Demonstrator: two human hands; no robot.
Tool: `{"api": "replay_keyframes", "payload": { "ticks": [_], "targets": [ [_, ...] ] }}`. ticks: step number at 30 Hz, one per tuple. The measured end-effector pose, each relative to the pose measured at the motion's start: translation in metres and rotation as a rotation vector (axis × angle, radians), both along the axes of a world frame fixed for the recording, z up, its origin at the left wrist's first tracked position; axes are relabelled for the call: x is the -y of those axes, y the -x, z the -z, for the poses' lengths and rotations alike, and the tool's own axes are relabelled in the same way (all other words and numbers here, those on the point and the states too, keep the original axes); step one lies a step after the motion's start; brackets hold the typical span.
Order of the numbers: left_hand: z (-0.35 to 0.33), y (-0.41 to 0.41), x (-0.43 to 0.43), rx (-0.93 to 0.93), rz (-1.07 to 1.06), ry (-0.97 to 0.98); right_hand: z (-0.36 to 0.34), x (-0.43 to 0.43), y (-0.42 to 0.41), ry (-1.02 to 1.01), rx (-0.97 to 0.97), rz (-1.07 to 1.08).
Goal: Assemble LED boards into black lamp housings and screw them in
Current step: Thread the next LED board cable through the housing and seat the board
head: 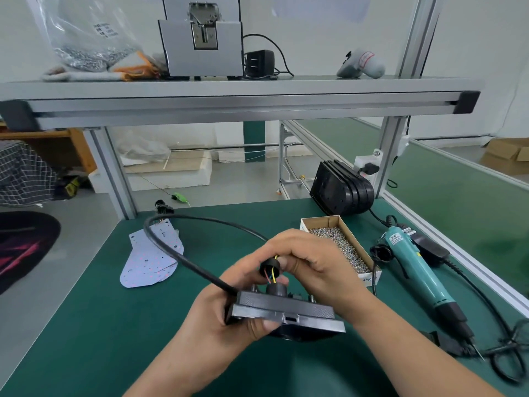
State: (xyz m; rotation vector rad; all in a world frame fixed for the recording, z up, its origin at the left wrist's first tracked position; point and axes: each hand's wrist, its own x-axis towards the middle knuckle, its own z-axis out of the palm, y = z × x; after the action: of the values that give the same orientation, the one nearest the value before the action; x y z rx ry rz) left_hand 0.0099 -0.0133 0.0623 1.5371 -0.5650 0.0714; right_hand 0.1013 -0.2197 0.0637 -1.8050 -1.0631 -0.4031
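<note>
The left hand (229, 319) gripped a black plastic lamp housing (286, 310) at its left end. The fingers were curled under the body and the thumb lay on the near edge. The housing was held above a green bench mat (100, 325), near the front of the bench, with its flat flange towards the camera.

Just behind the housing, the right hand (312, 265) had its fingers curled. Thumb and fingertips pinched a black round grommet (270, 266) directly above the housing's rear boss. Thin yellow, blue and red wires (272, 275) ran through the grommet down to the boss.

A thick black round cable (206, 274) left the housing at the left hand and looped away to the left. It crossed a pile of flat white LED boards (143, 265) lying on the mat.

To the right of the hands stood an open cardboard box (370, 278) filled with small silver screws. Right of it lay a teal electric screwdriver (412, 265), tip towards the near edge, with its black cord coiled beside it.

Farther back, a stack of black lamp housings (340, 190) stood on edge against an upright of the frame.

Above, an aluminium-framed shelf (229, 91) carried a grey metal screw feeder (200, 53). A clear plastic bag (86, 30) of silver screws sat at its left.
</note>
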Motion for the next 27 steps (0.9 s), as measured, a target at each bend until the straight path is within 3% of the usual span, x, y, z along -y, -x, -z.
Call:
{"api": "replay_keyframes", "payload": {
  "ticks": [8,12,20,27],
  "targets": [
    [0.0023,0.0009,0.0026,-0.043,-0.116,-0.048,-0.0026,0.0007,-0.0009,-0.030,0.052,0.037],
    [-0.0027,0.0001,-0.0030,-0.033,-0.118,-0.105,0.0018,0.0008,-0.0030,-0.021,0.195,0.150],
    [-0.0062,0.0043,0.0029,-0.088,-0.136,-0.041,0.0016,0.0029,-0.0073,0.022,0.240,0.078],
    [-0.0064,0.0057,0.0030,-0.088,-0.111,-0.047,0.0066,0.0056,-0.0037,0.068,0.351,0.197]
  ]
}}
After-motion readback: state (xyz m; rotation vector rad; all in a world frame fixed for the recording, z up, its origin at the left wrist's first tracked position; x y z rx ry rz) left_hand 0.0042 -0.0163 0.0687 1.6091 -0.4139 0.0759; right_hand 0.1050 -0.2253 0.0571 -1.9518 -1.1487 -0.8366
